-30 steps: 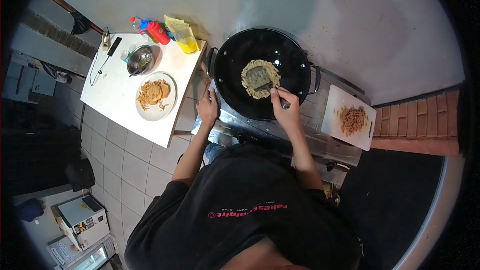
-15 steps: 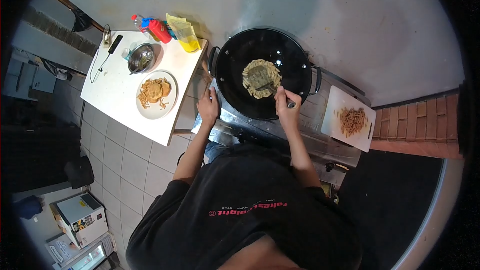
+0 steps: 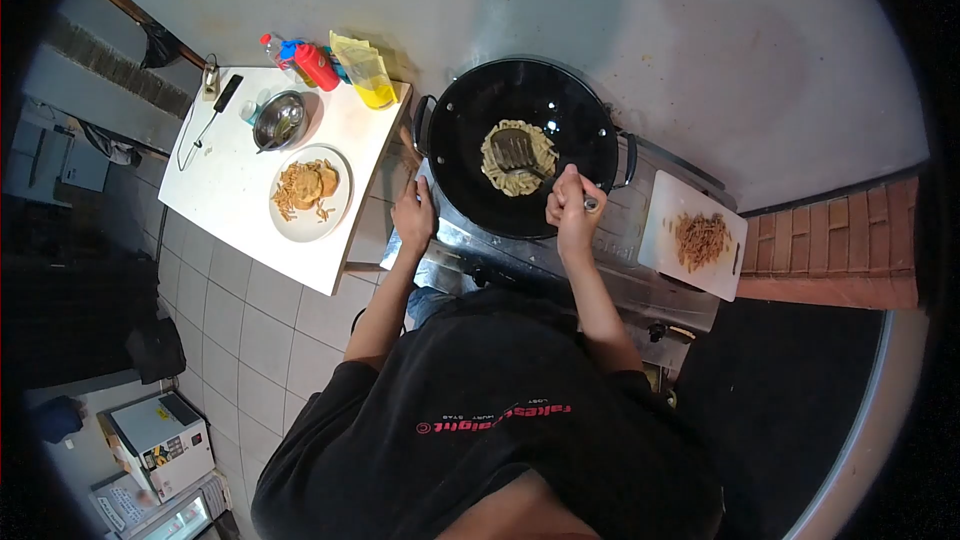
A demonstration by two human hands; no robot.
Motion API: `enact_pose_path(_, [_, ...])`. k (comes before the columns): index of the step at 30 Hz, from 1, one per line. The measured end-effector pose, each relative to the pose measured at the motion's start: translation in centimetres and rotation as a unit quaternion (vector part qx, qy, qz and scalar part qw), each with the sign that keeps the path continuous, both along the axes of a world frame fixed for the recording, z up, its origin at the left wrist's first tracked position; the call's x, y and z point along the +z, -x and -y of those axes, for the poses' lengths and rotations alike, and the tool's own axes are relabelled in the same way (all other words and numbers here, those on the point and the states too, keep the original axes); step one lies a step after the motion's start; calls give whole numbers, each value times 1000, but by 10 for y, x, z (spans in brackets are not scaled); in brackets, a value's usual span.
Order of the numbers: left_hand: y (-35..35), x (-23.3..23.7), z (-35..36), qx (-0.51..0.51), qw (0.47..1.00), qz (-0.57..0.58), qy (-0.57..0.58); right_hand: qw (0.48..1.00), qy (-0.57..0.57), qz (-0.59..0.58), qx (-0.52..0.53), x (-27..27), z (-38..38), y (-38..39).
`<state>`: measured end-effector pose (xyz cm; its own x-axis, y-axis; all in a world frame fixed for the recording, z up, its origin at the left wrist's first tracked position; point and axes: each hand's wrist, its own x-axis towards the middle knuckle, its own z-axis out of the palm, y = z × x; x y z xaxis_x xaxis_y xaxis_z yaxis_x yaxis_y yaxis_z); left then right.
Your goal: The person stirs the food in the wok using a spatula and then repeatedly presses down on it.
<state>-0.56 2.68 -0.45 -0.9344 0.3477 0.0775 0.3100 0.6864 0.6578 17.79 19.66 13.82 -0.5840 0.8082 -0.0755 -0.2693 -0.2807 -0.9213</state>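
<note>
Fritter (image 3: 520,181), round pale-yellow shredded patty, sits mid black metal wok (image 3: 598,130). Right hand (image 3: 572,208) clenched round steel spatula (image 3: 513,150), blade on fritter. Left hand (image 3: 414,215) beside near-left wok rim, grasp unclear. Risk: steep levering breaks fritter; hot rim burns left hand.

White table (image 3: 228,202), plate of fried food (image 3: 322,226), metal bowl (image 3: 301,106), red bottle (image 3: 318,66), cutting board with strips (image 3: 664,232)

Our white table (image 3: 225,195), left, bears plate (image 3: 290,227), steel bowl (image 3: 291,104) and bottles (image 3: 316,66); our stove (image 3: 600,272) carries wok (image 3: 468,130) and cutting board (image 3: 663,240).
</note>
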Motion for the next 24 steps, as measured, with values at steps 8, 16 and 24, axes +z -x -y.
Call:
enact_pose_path(8, [0,-2,0,4,1000,17,18,999,18,-43,23,16,-11,-4])
enact_pose_path(16, [4,-5,1,-5,1000,21,21,996,-76,14,32,3,-9,5])
enact_pose_path(24, [2,0,0,-4,1000,12,14,981,-167,87,40,-29,-12,8])
